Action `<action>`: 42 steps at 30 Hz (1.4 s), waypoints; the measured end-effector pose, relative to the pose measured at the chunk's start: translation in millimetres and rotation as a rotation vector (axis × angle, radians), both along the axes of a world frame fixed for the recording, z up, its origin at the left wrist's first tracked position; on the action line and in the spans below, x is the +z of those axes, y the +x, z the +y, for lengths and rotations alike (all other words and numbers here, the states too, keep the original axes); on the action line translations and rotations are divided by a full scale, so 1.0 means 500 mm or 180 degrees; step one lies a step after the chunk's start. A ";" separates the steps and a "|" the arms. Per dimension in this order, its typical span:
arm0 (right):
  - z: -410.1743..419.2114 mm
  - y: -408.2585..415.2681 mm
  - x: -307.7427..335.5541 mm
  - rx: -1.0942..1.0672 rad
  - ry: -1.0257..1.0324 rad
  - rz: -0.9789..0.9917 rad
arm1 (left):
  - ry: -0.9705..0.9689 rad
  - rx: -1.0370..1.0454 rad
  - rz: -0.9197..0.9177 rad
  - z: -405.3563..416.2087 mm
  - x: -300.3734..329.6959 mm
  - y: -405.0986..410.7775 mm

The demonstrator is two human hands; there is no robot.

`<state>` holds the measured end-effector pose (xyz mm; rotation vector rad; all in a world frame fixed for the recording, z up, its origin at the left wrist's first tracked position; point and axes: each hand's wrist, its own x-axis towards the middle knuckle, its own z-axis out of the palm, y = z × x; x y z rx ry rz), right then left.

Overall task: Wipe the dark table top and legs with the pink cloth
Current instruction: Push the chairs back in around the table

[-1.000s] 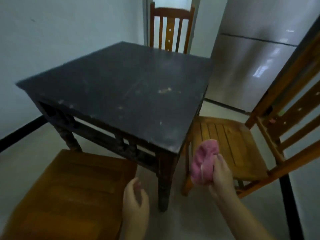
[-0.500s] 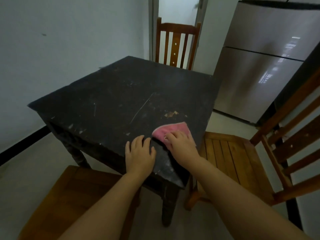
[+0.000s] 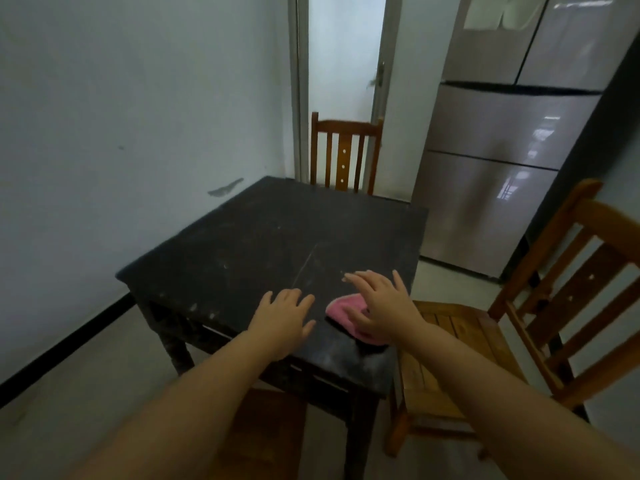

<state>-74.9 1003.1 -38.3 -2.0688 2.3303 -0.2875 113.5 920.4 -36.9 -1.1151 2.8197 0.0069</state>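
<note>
The dark square table (image 3: 263,237) stands in front of me, its top dusty and scratched. The pink cloth (image 3: 341,311) lies flat on the top near the front right corner. My right hand (image 3: 381,306) presses down on the cloth with fingers spread, covering most of it. Just left of the cloth, my left hand (image 3: 282,322) rests flat on the bare table top, fingers apart and holding nothing. One dark front leg (image 3: 356,434) shows below the near corner.
A wooden chair (image 3: 478,344) stands close at the table's right side, another wooden chair (image 3: 343,154) behind the table, and a wooden seat (image 3: 266,427) below its front edge. A tall refrigerator (image 3: 502,150) stands at the back right. A white wall runs along the left.
The view has lifted as I stood closer over the table. My right hand brought the cloth up onto the top and now has slid it toward the near corner; my left hand landed beside it.
</note>
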 end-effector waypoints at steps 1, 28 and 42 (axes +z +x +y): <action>0.017 0.026 0.033 0.0011 -0.0028 -0.0013 | -0.0089 -0.0083 -0.0039 0.007 0.048 0.030; 0.268 0.788 0.144 0.0441 0.1186 0.0160 | 0.0358 -0.0754 -0.0428 0.201 0.157 0.754; 0.120 0.846 0.133 -0.0307 0.0884 0.0370 | -0.0164 -0.1876 0.0055 -0.042 0.123 0.771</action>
